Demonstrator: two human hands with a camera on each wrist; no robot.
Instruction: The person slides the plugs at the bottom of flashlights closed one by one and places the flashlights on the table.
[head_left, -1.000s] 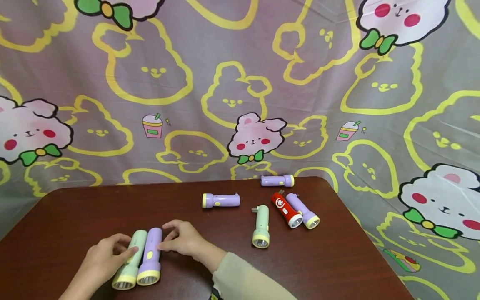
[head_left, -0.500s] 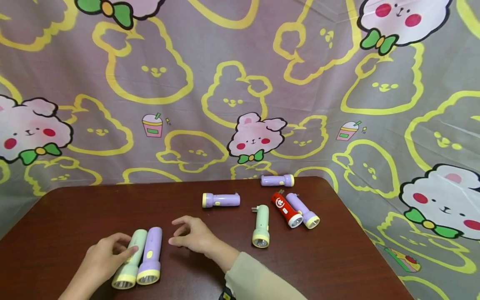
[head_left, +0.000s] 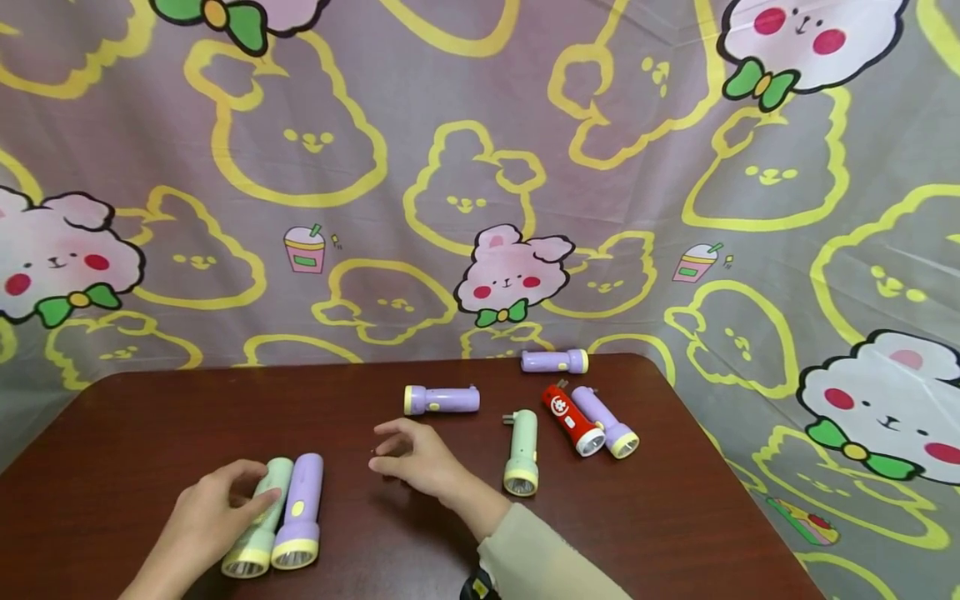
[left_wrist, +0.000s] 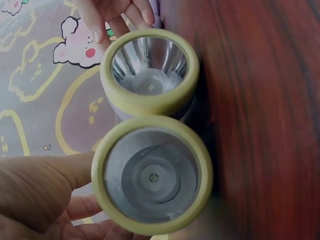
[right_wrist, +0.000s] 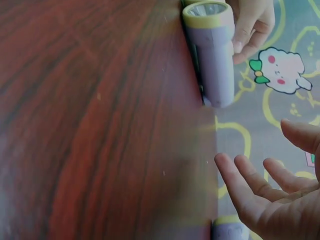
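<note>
A grey-mauve cloth [head_left: 345, 100] printed with yellow outlines and rabbit heads [head_left: 513, 271] is hanging behind a dark reddish-brown wood-grain surface [head_left: 637, 533]. A pale sleeve [head_left: 551, 558] is covering the right forearm, with a black wristband [head_left: 477, 587] showing at its lower edge

The left hand [head_left: 206, 521] is gripping a mint-green flashlight [head_left: 258, 533] near the front left of the surface, its thumb and fingers curving round the barrel from the left. The right hand [head_left: 423, 462] is hovering over the middle, its fingers loosely bent and spreading apart from the thumb

The gripped flashlight is lying with its yellow-rimmed lens facing the person, and a lilac flashlight [head_left: 300, 508] is lying just beside it on the right, pointing the same way. Beyond the right hand, a second lilac flashlight [head_left: 442, 401] is lying crosswise, its head to the left. Farther right, a second mint-green flashlight [head_left: 522, 454] is lying lens forward, a red flashlight [head_left: 574, 421] and a third lilac flashlight [head_left: 606, 421] are lying close together at a slant, and a fourth lilac flashlight [head_left: 555, 362] is lying along the far edge

Metal plug prongs [head_left: 509, 420] are sticking out of the second mint-green flashlight
</note>
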